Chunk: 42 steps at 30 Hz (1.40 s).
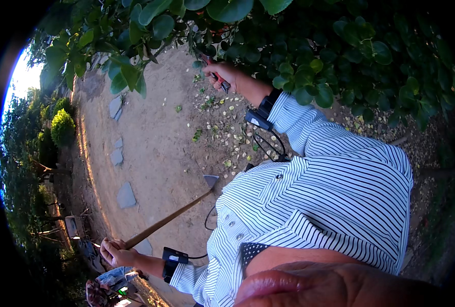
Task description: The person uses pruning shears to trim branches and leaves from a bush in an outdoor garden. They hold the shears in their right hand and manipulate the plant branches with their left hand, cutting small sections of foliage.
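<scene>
My right hand (225, 75) reaches into the edge of a leafy green bush (304, 73), closed around red-and-black pruning shears (221, 81). The shears' blades point in among the leaves, where foliage partly hides them. Lower in the view, my left hand (116, 251) grips the end of the long wooden handle of a hoe (170, 217). The hoe's metal blade (211, 180) is low, near the bare soil (162, 138) in front of my striped shirt (311, 184).
Fallen yellowish leaves (227, 134) lie under the bush. Flat grey stones (127, 195) form a line across the soil. Black devices (259, 119) with cables are strapped at both wrists. A bright green shrub (62, 127) and trees stand beyond, and a heap of cloth (114, 275) lies near my left hand.
</scene>
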{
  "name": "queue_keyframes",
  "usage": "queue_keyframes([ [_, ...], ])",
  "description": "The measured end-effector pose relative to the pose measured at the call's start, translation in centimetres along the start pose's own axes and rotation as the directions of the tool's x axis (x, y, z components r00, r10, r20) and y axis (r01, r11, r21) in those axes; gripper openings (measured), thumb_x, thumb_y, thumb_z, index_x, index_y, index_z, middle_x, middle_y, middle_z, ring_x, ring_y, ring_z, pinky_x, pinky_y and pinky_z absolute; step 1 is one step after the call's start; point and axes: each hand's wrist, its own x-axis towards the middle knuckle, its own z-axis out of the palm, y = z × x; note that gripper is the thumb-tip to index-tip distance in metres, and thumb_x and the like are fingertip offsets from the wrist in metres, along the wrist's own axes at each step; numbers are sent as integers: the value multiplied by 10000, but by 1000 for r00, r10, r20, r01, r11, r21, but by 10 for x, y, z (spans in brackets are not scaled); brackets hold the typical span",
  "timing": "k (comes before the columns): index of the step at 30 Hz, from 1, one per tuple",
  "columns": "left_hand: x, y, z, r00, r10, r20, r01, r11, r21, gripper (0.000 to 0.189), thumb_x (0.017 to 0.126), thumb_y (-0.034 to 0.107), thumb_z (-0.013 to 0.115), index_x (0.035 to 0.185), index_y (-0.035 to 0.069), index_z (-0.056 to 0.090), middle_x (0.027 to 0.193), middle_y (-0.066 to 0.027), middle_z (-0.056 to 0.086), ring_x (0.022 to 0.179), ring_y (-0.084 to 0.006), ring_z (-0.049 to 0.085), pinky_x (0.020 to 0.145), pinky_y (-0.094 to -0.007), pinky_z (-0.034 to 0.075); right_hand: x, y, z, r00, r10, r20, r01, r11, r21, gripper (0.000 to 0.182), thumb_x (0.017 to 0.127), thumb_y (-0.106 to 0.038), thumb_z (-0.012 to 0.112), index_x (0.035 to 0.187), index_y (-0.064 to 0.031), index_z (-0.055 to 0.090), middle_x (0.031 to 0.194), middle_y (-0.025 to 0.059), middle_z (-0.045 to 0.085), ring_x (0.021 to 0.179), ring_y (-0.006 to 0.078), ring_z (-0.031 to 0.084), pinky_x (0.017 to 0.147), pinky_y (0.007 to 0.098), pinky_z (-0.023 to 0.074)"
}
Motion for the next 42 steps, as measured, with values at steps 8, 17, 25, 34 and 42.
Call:
queue_keyframes([
  [8, 4, -3, 13, 1000, -30, -9, 30, 999, 22, 112, 896, 89, 495, 876, -8, 546, 496, 36, 324, 400, -33, 238, 364, -190, 207, -32, 36, 20, 986, 108, 128, -64, 950, -306, 261, 760, -245, 654, 858, -45, 519, 647, 33, 552, 498, 111, 530, 453, 238, 432],
  [17, 1, 3, 13, 1000, -28, -5, 28, 999, 29, 100, 902, 86, 474, 861, 11, 527, 504, 29, 322, 406, -43, 234, 362, -192, 210, -90, -5, 60, 830, -198, 522, 386, 878, -282, 508, 762, -151, 594, 1221, -19, 423, 918, 33, 533, 788, 109, 515, 735, 249, 416],
  [25, 0, 2, 11, 1000, -24, -1, 24, 1000, 7, 97, 896, 86, 478, 840, 22, 524, 510, 34, 319, 406, -38, 236, 359, -187, 221, -97, 3, 70, 740, -509, 440, 622, 766, -160, 510, 754, -137, 597, 1218, -20, 418, 888, 19, 513, 776, 95, 488, 714, 249, 423],
  [34, 0, 7, 17, 999, -25, -28, 25, 999, -28, 111, 890, 93, 501, 797, 38, 524, 520, 48, 333, 403, -14, 229, 343, -174, 189, -106, -1, 89, 720, -397, 569, 683, 548, -482, 460, 749, -165, 627, 1157, -43, 453, 857, 28, 523, 737, 114, 497, 702, 261, 433],
  [42, -1, 1, 13, 1000, -7, 13, 8, 998, -64, 93, 889, 96, 513, 828, 35, 547, 519, 36, 343, 396, -31, 246, 346, -182, 205, -125, -13, 157, 578, -364, 730, 656, 740, -150, 496, 785, -167, 606, 1215, -25, 403, 907, 37, 535, 793, 118, 517, 729, 259, 428],
])
